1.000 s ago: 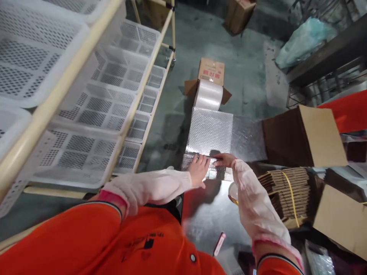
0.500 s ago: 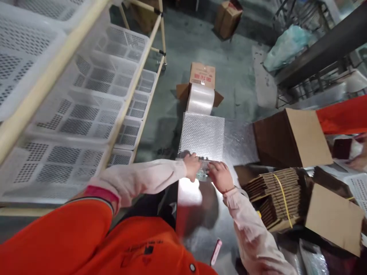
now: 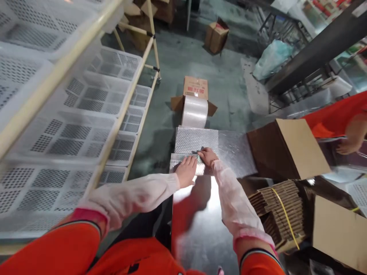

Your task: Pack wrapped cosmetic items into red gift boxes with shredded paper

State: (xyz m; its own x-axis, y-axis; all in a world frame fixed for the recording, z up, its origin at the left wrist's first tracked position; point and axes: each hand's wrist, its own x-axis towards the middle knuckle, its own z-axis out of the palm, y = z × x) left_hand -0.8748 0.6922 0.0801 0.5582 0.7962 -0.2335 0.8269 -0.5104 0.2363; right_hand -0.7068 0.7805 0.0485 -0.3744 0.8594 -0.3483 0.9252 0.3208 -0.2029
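A sheet of bubble wrap (image 3: 195,138) lies on the shiny metal table (image 3: 203,233), running back to a roll of it. At its near end is a folded, see-through bundle (image 3: 175,161) of bubble wrap; what it holds inside, if anything, I cannot make out. My left hand (image 3: 186,171) rests flat on the bundle, fingers stretched out and lying together. Over the bundle's far right edge, my right hand (image 3: 208,156) has its fingers bent and closed on the bubble wrap. Both forearms wear pale sleeve covers.
Beyond the table, the bubble wrap roll (image 3: 195,110) sits by an open carton (image 3: 196,86). White crates (image 3: 94,95) fill a rack on the left. To the right are an open cardboard box (image 3: 301,147), strapped flat cartons (image 3: 282,214) and another person's hand (image 3: 351,141).
My hands have moved from the bundle's two sides: the left now lies flat on top, the right reaches its far edge. The bundle sits farther along the sheet. The view has tilted up.
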